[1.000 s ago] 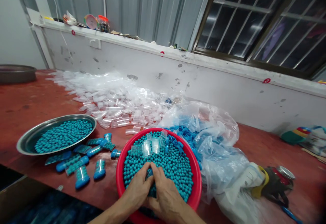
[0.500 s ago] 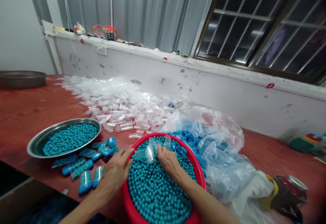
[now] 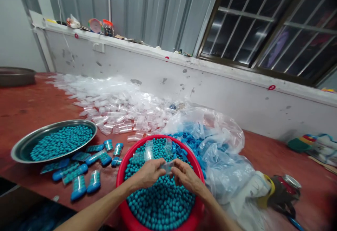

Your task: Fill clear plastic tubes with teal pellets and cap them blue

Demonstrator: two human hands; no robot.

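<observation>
Over a red basin (image 3: 121,178) of teal beads (image 3: 160,203), both hands meet at one clear plastic tube (image 3: 167,168). My left hand (image 3: 149,173) pinches its left end, and my right hand (image 3: 184,175) grips the right end. More clear tubes (image 3: 149,150) lie on the beads behind the hands, with blue caps (image 3: 181,152) at the basin's far right. Left of the basin, several bead-filled tubes with blue ends (image 3: 79,187) are scattered on the red table (image 3: 105,182).
A steel tray (image 3: 15,150) of teal beads stands at the left. Clear tubes (image 3: 116,111) are heaped along the wall. A plastic bag (image 3: 223,168) with blue caps lies right of the basin, near a red jar with a metal lid (image 3: 291,182).
My left hand has moved from the basin's left rim to over the beads. My right hand has drawn back from the tubes, and both now hold one. The view has shifted slightly.
</observation>
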